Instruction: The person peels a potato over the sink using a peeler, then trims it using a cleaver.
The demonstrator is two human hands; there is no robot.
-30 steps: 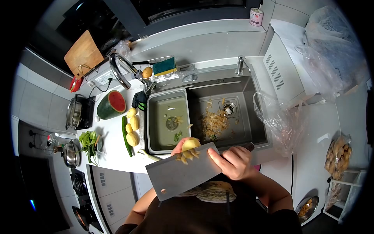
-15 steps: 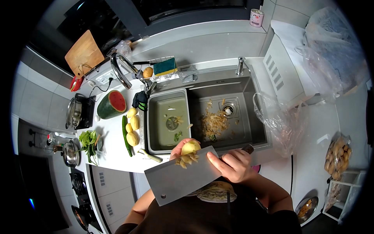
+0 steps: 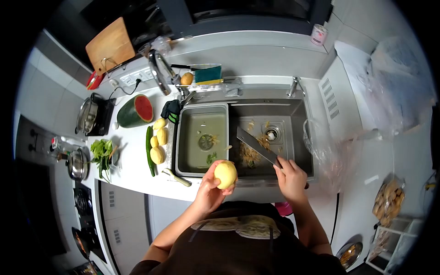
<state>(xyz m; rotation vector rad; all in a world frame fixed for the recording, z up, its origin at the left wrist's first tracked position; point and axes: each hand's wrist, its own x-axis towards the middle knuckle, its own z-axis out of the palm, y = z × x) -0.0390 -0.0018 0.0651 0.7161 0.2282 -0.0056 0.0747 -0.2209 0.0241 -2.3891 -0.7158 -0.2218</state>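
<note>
A peeled potato sits in my left hand, fingers wrapped round it, in front of the sink's near edge. My right hand grips the handle of a cleaver. Its blade slants up and left over the right basin, seen nearly edge-on, apart from the potato. Below the blade, potato peelings lie on the basin floor near the drain. The left basin holds cloudy water with a few scraps and a bit of green leaf.
Left of the sink lie several peeled potatoes, a cucumber, a peeler, a cut watermelon and leafy greens. The faucet stands behind the left basin. A clear plastic bag hangs over the right edge.
The cleaver has swung from in front of my body to over the right basin, and peelings on its blade are gone. My left hand has turned the potato upright into fuller view.
</note>
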